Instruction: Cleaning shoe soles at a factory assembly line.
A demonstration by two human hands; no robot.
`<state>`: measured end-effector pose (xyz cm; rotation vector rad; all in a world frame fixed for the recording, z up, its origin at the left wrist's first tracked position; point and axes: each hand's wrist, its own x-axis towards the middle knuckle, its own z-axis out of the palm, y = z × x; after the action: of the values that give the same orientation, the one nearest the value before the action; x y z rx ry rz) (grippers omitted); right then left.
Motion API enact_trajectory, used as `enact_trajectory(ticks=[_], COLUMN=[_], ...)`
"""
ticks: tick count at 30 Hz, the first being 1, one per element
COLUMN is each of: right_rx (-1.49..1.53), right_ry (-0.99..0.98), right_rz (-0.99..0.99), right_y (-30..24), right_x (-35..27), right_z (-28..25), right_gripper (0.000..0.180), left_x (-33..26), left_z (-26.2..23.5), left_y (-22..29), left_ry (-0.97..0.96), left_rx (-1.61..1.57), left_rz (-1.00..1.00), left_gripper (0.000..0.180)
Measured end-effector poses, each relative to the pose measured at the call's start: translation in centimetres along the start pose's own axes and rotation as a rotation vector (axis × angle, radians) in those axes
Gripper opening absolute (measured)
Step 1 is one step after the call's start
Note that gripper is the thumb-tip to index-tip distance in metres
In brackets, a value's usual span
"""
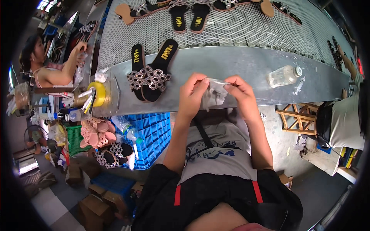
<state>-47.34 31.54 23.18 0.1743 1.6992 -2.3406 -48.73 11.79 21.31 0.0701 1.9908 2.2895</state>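
Observation:
Both my hands are closed on a thin, whitish, grey-stained rag (pixel 216 94), pinching its upper edge and letting it hang over the front of the metal worktop (pixel 231 59). My left hand (pixel 191 96) grips one upper corner; my right hand (pixel 243 96) holds the opposite one. To the left of my hands lie two black slide sandals (pixel 163 57) with silvery cut-out straps, one overlapping the other. A clear bottle (pixel 283 76) with a pale cap lies to the right, beside a small crumpled scrap (pixel 299 85).
A mesh conveyor (pixel 246 36) carries several sandals beyond the worktop. At left stand a yellow tape roll (pixel 99 94) and markers. Below are a blue crate (pixel 156 131), pink sandals (pixel 96 133) and a water bottle (pixel 127 129). Co-workers sit left (pixel 54 69) and right; a wooden stool (pixel 298 118) stands at right.

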Motion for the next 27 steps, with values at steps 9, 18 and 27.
enact_trajectory(ticks=[9,18,27], right_rx=[0.582,0.435,0.59], right_ry=[0.0,-0.169,0.068], right_rz=[0.438,0.428,0.281], right_y=[1.7,2.3,0.8], right_x=[0.3,-3.7,-8.2], right_z=[5.3,4.4,-0.2], right_gripper=[0.038,0.057,0.024], left_x=[-1.7,-2.8,-4.5], left_z=[-2.7,-4.0,4.4], left_y=[0.1,0.0,-4.1], left_ry=[0.0,-0.06,-0.093], left_rx=[-0.226,-0.108,0.254], left_rz=[-0.03,-0.029,0.035], left_gripper=[0.011,0.011,0.013])
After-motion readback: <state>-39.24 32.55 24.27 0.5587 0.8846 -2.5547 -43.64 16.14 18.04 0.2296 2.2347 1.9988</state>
